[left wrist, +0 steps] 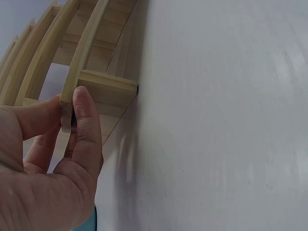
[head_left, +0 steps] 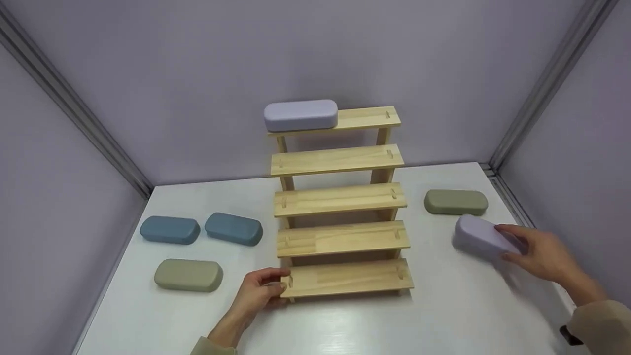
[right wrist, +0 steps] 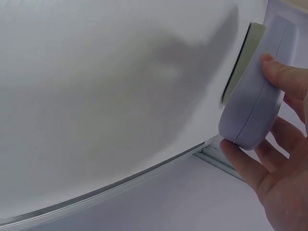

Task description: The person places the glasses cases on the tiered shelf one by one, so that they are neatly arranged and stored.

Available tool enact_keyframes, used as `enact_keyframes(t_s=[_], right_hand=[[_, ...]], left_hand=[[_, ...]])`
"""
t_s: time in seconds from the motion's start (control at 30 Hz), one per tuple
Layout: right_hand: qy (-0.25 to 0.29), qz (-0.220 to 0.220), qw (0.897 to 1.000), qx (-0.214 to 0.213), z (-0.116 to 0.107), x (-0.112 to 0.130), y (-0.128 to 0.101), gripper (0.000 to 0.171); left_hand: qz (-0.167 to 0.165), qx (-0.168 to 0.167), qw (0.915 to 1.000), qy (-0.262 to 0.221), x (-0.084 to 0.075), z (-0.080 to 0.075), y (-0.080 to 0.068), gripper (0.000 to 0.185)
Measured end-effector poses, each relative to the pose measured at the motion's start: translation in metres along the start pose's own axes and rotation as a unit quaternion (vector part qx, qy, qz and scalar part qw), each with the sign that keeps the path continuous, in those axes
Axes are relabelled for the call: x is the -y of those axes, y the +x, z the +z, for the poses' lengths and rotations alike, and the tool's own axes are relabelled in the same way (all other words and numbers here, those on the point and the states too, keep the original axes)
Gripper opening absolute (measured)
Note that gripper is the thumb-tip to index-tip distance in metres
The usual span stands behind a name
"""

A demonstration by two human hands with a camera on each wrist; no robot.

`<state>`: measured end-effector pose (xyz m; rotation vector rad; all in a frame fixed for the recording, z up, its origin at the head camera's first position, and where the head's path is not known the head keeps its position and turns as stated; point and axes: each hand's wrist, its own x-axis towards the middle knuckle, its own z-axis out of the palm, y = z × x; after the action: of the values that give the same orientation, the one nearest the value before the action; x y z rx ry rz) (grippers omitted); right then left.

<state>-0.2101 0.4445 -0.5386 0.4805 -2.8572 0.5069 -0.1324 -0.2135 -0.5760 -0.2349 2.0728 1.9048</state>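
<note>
My left hand (head_left: 258, 291) pinches the left end of the lowest step of a stepped wooden display rack (head_left: 345, 278); the left wrist view has thumb and fingers on both faces of that board (left wrist: 69, 103). My right hand (head_left: 544, 254) grips a lavender glasses case (head_left: 485, 234) at the right of the table. In the right wrist view this glasses case (right wrist: 260, 91) is held above the tabletop, its seam along the side. Another lavender glasses case (head_left: 300, 116) lies on the left part of the rack's top step.
Two blue glasses cases (head_left: 170, 230) (head_left: 233, 229) and a green one (head_left: 188, 275) lie left of the rack on the white table (head_left: 335, 330). Behind my right hand is another green glasses case (head_left: 456, 202). Pale walls with metal frame posts (head_left: 552, 84) enclose the back and sides.
</note>
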Motion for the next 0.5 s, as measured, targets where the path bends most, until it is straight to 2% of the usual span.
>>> enact_keyframes(t_s=[0.23,0.5], right_hand=[[0.002,-0.027,1.0,-0.003,-0.015,0.019,0.019,0.067],[0.018,-0.036,0.999,0.006,-0.036,0.04,0.039,0.067]], left_hand=[[-0.001,-0.005,1.0,-0.002,0.001,0.0,0.001,0.041],[-0.004,-0.007,0.9999,-0.012,0.001,0.001,0.001,0.041]])
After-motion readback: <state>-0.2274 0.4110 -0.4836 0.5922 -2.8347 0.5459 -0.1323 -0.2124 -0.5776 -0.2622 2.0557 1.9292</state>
